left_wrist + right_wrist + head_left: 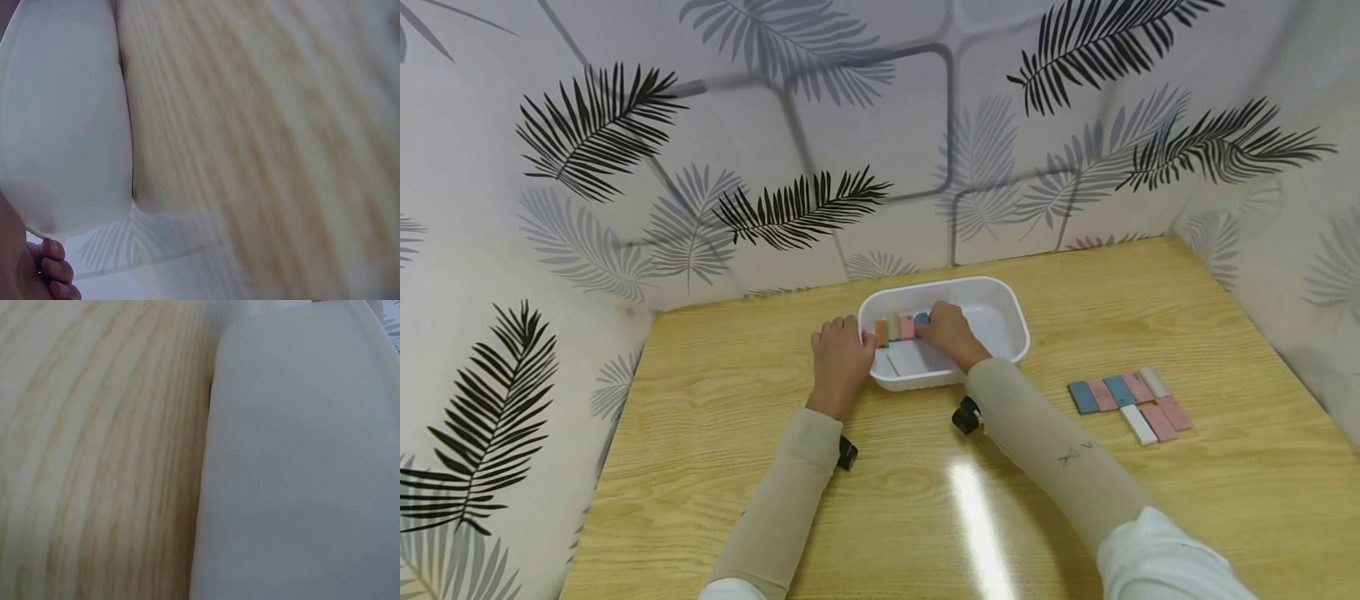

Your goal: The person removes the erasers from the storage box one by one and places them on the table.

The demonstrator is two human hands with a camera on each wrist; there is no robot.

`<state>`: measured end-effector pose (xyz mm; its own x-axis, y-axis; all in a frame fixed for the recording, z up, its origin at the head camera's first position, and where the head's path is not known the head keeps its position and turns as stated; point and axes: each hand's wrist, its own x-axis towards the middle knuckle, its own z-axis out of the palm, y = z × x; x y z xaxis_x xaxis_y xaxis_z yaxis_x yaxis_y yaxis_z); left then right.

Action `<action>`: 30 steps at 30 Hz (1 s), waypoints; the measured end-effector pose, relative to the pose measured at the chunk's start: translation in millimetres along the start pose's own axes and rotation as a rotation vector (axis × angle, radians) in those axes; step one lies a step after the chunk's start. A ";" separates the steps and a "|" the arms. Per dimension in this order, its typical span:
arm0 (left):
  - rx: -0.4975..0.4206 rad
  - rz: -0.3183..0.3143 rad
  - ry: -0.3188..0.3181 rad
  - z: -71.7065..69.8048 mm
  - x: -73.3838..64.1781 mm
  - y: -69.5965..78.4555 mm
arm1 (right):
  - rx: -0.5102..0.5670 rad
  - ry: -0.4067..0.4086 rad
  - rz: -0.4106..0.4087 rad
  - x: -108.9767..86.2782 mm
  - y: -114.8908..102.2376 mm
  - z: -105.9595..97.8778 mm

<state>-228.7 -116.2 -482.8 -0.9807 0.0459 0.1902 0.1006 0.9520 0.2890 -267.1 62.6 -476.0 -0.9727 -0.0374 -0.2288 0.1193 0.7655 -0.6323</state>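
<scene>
A white plastic tub (1000,332) stands near the back of the table. My left hand (840,358) grips its left rim, thumb over the edge and the other fingers outside; the left wrist view shows the curled fingertips (57,269) below the tub wall. Inside the tub, my right hand (951,332) pinches a blue eraser-like block (921,319) at the right end of a short row. Left of it in that row are a pink block (907,327), a cream one (893,327) and an orange-and-green one (882,333). A white block (898,362) lies nearer the front wall.
Right of the tub, several pink, blue and white blocks (1118,390) lie flat together in two rows on the wooden table (722,467). A leaf-patterned wall covering (820,125) rises right behind the table's back edge.
</scene>
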 end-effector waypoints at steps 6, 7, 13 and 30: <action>0.002 0.000 -0.009 -1.5 -0.4 3.1 | 0.022 -0.001 0.025 4.2 0.6 0.7; 0.001 -0.002 -0.013 -1.8 -0.4 3.6 | 0.024 0.004 0.023 4.2 0.8 1.1; -0.012 -0.008 -0.017 -3.2 -0.1 5.5 | 0.022 0.041 0.009 1.3 0.8 1.6; -0.019 -0.012 -0.023 -3.2 -0.7 3.4 | 0.041 0.063 -0.108 -48.9 -6.4 -46.9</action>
<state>-227.2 -114.0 -478.9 -0.9854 0.0419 0.1649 0.0920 0.9466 0.3091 -229.7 89.7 -426.0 -0.9908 -0.0771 -0.1116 0.0198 0.7320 -0.6811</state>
